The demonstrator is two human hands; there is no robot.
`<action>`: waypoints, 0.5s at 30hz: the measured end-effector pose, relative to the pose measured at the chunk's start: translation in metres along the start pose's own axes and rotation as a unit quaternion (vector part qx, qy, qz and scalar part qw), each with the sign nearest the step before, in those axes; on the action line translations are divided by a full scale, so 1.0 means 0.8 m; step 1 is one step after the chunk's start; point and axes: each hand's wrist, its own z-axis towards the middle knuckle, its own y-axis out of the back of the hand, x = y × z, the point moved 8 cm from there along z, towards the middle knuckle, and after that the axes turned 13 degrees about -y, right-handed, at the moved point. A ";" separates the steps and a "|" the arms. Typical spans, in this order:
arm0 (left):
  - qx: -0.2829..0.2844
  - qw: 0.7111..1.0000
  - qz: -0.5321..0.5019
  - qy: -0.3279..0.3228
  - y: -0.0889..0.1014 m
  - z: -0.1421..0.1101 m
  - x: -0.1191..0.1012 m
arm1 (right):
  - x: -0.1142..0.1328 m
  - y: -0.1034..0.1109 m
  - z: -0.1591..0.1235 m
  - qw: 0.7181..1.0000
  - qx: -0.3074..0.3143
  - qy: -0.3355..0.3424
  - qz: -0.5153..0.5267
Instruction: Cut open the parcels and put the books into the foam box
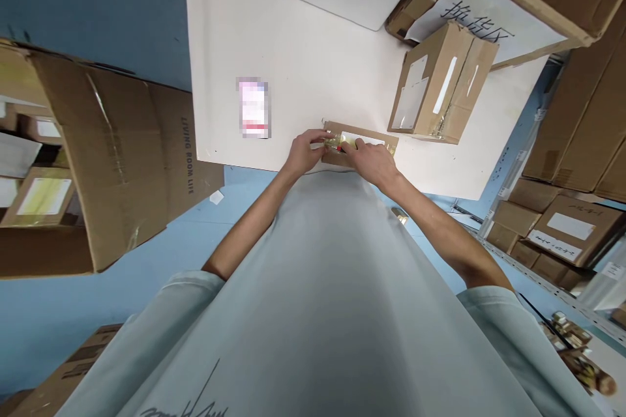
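Head view: a small taped carton (334, 158) lies at the near edge of a white table (293, 65), against your body, probably for easy reach. Your left hand (308, 150) pinches its left end, seemingly to steady it. Your right hand (369, 159) curls over its top, apparently gripping a small red item (340, 148), too tiny to identify. A taller carton (443, 85) stands apart, rightward.

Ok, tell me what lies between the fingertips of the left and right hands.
In the head view, a taped stretch of the small cardboard box lies between the left hand and right hand.
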 end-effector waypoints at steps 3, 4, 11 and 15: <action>-0.005 1.000 -0.004 0.002 0.000 0.000 -0.002 | 0.000 -0.005 0.001 1.000 -0.012 -0.004 0.004; -0.008 1.000 -0.005 0.005 0.000 0.000 -0.002 | 0.000 -0.006 0.001 1.000 -0.016 -0.005 0.006; -0.017 1.000 0.001 0.022 0.000 -0.001 -0.004 | 0.005 -0.014 -0.003 0.999 -0.041 -0.014 0.016; -0.020 0.999 0.011 0.022 0.001 -0.001 -0.009 | -0.020 -0.023 -0.009 0.998 -0.044 -0.040 0.012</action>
